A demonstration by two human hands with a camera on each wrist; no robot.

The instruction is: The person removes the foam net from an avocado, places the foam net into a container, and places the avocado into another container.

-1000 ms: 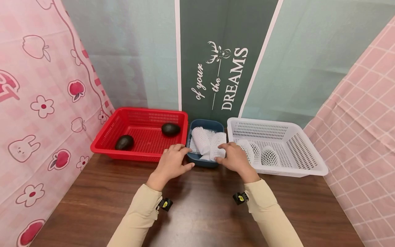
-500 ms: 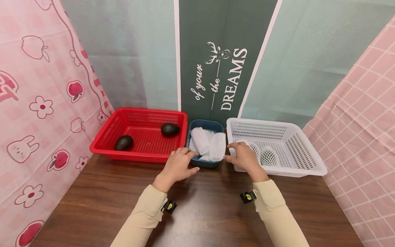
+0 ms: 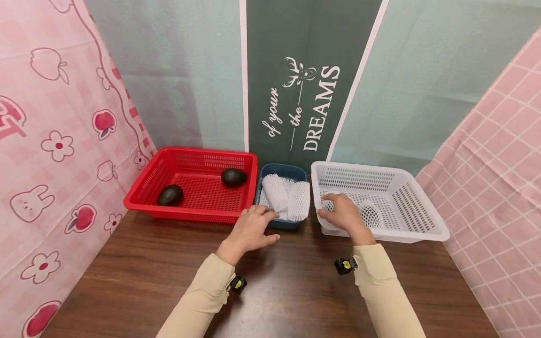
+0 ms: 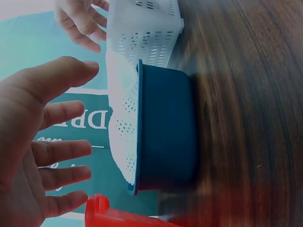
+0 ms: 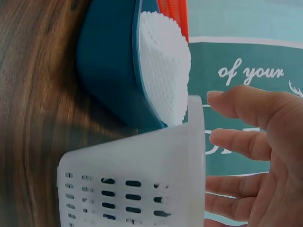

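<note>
Above the front edge of a small blue bin [image 4: 168, 127], my left hand [image 3: 250, 231] hovers with spread, relaxed fingers and holds nothing. White foam net sleeves [image 3: 298, 201] lie piled in that bin. My right hand [image 3: 343, 213] is over the left part of a white basket [image 3: 416, 230], fingers loosely extended and nothing in them. Inside the basket, a dark fruit in a white foam net [image 3: 370, 215] lies right of this hand; another netted piece [image 3: 328, 205] is partly hidden by the fingers. The right wrist view shows the thumb and fingers apart, beside the basket's rim.
To the left stands a red basket [image 3: 190, 216] with two dark avocados, one avocado [image 3: 170, 195] at its front left and another avocado [image 3: 234, 177] at its back right. All containers line up on a brown wooden table [image 3: 287, 286] before a printed curtain [image 3: 194, 94].
My right hand has moved right, from the blue bin's sleeves to above the white basket. My left hand has drifted slightly right and nearer, along the bin's front. The sleeves stay in the bin.
</note>
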